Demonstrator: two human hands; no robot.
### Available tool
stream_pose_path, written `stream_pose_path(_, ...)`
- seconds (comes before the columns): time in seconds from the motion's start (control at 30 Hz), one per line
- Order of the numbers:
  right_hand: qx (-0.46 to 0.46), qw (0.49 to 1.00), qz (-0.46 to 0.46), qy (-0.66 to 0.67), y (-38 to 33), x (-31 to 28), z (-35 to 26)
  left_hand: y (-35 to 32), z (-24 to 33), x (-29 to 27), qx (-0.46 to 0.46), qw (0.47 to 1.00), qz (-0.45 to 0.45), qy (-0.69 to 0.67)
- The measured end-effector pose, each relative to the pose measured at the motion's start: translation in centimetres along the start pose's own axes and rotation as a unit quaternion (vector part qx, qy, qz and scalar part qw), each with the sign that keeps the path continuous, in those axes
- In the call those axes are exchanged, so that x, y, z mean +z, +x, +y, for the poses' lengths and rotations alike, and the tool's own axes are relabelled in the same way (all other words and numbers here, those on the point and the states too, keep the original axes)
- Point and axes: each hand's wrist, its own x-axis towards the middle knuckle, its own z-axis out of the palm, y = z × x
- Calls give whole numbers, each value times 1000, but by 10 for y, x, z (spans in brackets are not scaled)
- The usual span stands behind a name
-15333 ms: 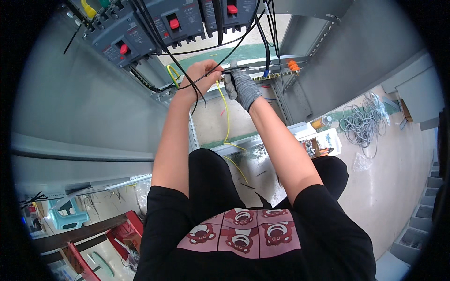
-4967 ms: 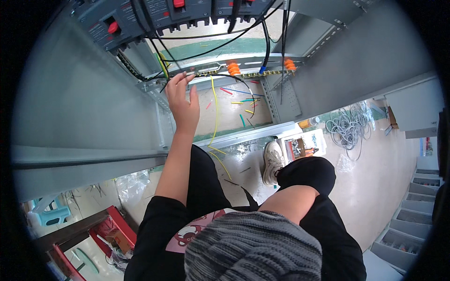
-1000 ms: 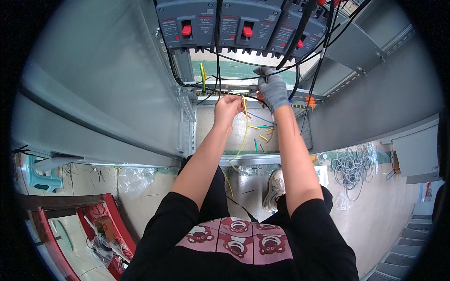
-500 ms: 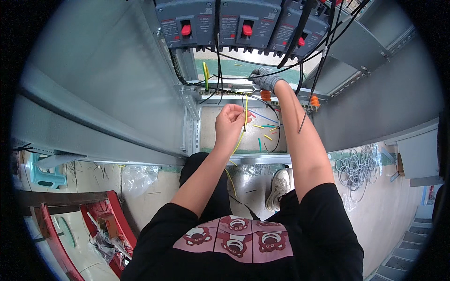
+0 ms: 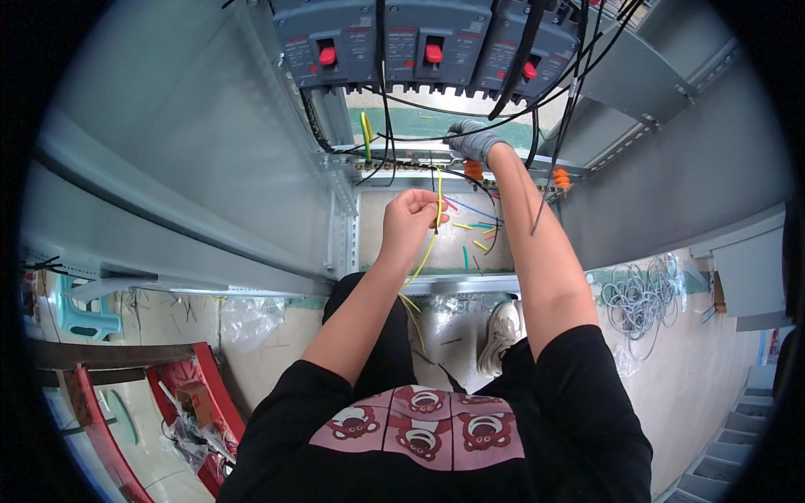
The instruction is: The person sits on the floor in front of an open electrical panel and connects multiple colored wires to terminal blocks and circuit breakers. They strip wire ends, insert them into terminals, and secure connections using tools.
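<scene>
My left hand (image 5: 409,220) is closed in a pinch on a thin yellow-green wire (image 5: 439,186). The wire runs up to a perforated metal rail (image 5: 402,166) and trails down past my knee. My right hand (image 5: 474,141), in a grey glove, reaches over the rail beside an orange ribbed insulator (image 5: 474,171). Its fingers are curled, and what they grip is hidden. A thicker yellow-green wire (image 5: 366,134) is bent up from the rail's left part. Thin black wires (image 5: 387,126) hang down in front of the rail.
Breakers (image 5: 432,42) with red levers sit above my hands. Grey cabinet walls (image 5: 193,151) flank both arms. Wire offcuts (image 5: 480,245) lie on the floor inside the frame. A coil of grey cable (image 5: 639,298) lies at the right, a red frame (image 5: 210,394) at lower left.
The view has shifted slightly. Below my left hand, the trailing yellow-green wire has moved a little. Both hands stay in nearly the same places, and the left keeps its pinch.
</scene>
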Motion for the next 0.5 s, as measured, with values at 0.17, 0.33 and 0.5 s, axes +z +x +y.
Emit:
stream_pose_path(0.17,21,1000,-18,-11,-3,0,-5,-2,10,-1,-29,999,-5,24)
stream_pose_path(0.33,46,997,-42,-38,2,-3,-1,3,8,-4,-26,999,-21,15)
stream_pose_path(0.5,36,999,-9,-21,-14,-6,-18,12,11,-7,-50,998,-34,4)
